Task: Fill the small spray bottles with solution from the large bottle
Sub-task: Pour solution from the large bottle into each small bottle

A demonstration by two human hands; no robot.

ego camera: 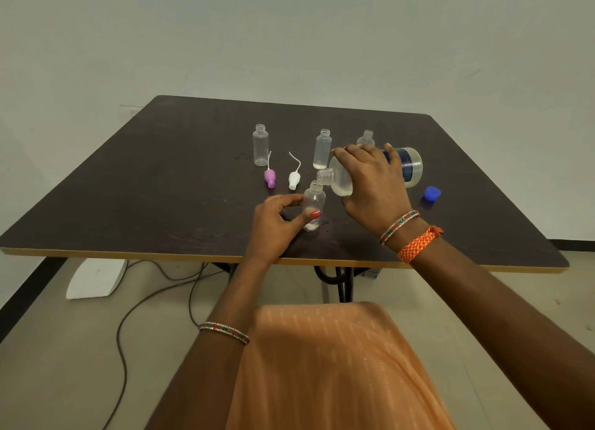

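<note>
While hands (pixel 375 185) pour, purple sprayer (pixel 269 178), white sprayer (pixel 293 180), blue cap (pixel 431 193) nearby.

Rear clear small bottle (pixel 366 137) mostly hidden behind right hand (pixel 373 185); large clear blue-labelled bottle's (pixel 409 167) middle covered; label text illegible.

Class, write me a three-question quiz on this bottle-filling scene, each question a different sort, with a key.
1. True or false: the blue cap is screwed onto the large bottle.
2. Which hand tips the large bottle? A left hand B right hand
3. Fill in: the purple spray top and the white spray top lie on the ____.

Key: 1 false, it lies on the table. 2 B; the left hand steadies the small bottle being filled. 3 table.
</note>
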